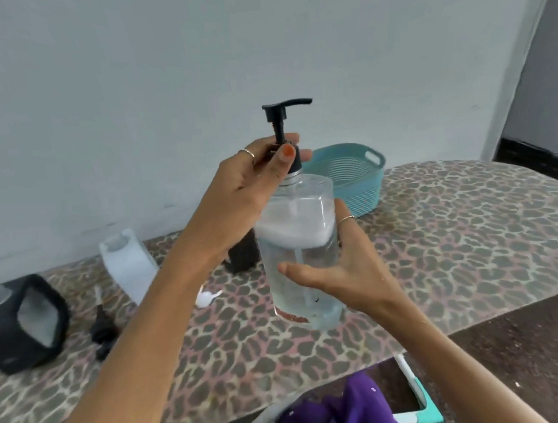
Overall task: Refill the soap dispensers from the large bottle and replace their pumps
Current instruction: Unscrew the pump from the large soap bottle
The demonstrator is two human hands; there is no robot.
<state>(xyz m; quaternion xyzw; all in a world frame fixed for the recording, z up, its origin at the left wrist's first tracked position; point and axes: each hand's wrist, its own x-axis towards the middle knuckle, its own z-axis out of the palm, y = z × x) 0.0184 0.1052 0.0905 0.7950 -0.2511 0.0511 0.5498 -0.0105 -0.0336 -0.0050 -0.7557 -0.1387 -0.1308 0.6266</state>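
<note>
Left hand (pixel 250 176) pinches black pump collar (pixel 294 161); right hand (pixel 342 273) grips clear dispenser (pixel 298 243); cross-threading risks leaks; basket (pixel 353 179) at two o'clock.

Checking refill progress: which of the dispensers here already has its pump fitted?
The clear dispenser, held in both hands, carries the black pump. The black dispenser and white dispenser lie on the board, pumpless.

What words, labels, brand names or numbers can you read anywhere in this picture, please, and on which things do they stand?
None can be read.
Clear soap dispenser: no label; only a small dark speck low on its wall, too small to read.
White bottle: blurred, no print made out.
Black dispenser: no lettering made out.
Blue basket: plain.
</note>
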